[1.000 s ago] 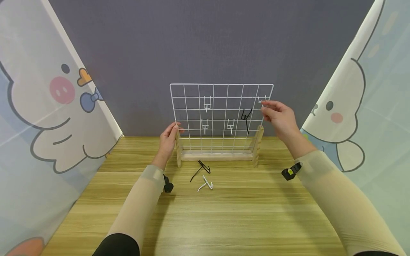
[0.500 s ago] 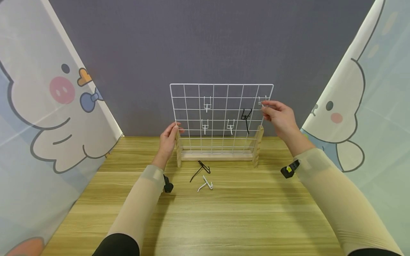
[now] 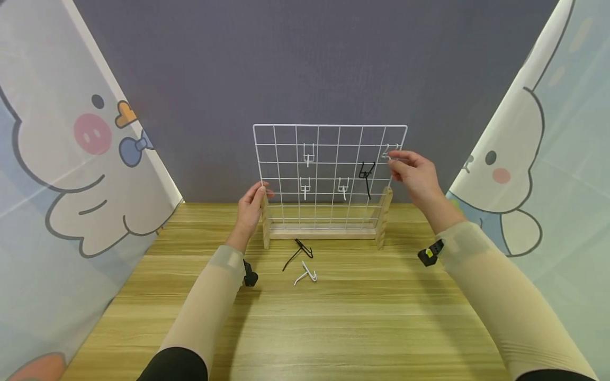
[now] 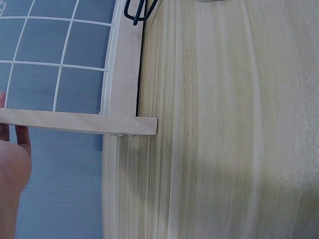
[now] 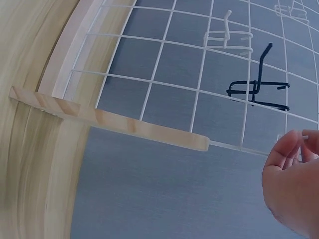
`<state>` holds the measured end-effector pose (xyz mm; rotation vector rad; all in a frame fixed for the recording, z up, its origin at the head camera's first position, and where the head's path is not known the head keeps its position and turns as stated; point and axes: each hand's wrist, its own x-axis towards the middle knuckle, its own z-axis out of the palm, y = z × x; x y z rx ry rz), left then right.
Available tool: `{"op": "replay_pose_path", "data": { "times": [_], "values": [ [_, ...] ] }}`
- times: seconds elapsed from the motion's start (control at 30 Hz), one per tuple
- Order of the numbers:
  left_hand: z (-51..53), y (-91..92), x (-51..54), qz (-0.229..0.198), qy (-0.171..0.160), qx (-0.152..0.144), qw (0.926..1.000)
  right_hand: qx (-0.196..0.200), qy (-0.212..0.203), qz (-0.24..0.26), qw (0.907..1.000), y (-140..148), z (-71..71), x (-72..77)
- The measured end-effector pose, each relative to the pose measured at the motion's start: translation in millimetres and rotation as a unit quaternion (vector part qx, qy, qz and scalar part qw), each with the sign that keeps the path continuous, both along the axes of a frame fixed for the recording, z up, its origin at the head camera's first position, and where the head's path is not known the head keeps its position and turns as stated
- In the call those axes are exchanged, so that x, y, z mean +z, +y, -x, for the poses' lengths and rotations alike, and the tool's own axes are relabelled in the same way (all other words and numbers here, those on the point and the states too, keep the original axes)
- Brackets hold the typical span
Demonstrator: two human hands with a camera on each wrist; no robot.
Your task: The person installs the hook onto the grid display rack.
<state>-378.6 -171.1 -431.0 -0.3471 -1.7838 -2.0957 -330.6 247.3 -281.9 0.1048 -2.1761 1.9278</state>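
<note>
A white wire grid (image 3: pixel 329 125) stands upright in a wooden stand (image 3: pixel 324 233). My left hand (image 3: pixel 250 209) grips the grid's left edge at the top of the stand's left post (image 4: pixel 75 121). My right hand (image 3: pixel 415 174) pinches a white hook (image 3: pixel 385 154) at the grid's upper right; its prongs are at the wire near the right edge, and whether they are seated I cannot tell. In the right wrist view the fingers of my right hand (image 5: pixel 294 169) mostly hide that hook. A black hook (image 3: pixel 366 174) hangs to its lower left, and several white hooks (image 3: pixel 308 157) hang elsewhere on the grid.
On the wooden table (image 3: pixel 362 317), in front of the stand, lie a loose black hook (image 3: pixel 299 252) and a loose white hook (image 3: pixel 307 273). A grey wall (image 3: pixel 305 63) is behind, with cartoon-printed sheets (image 3: pixel 47 159) at both sides.
The white hook in my right hand has shifted slightly right, its prongs now closer to the right edge of the grid. My left hand has stayed in place.
</note>
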Motion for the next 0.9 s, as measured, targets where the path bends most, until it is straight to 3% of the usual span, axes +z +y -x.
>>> {"op": "replay_pose_path", "data": {
  "times": [0.6,0.9],
  "values": [
    [1.5,0.8,-1.1,-0.002,0.003,0.009,1.0000,0.005,0.014,0.048,0.9987,2.1,1.9,-7.1],
    [-0.5,1.6,0.5,0.000,-0.002,0.006,1.0000,0.005,0.019,0.044,0.9988,1.4,-2.0,-6.6]
  ]
}}
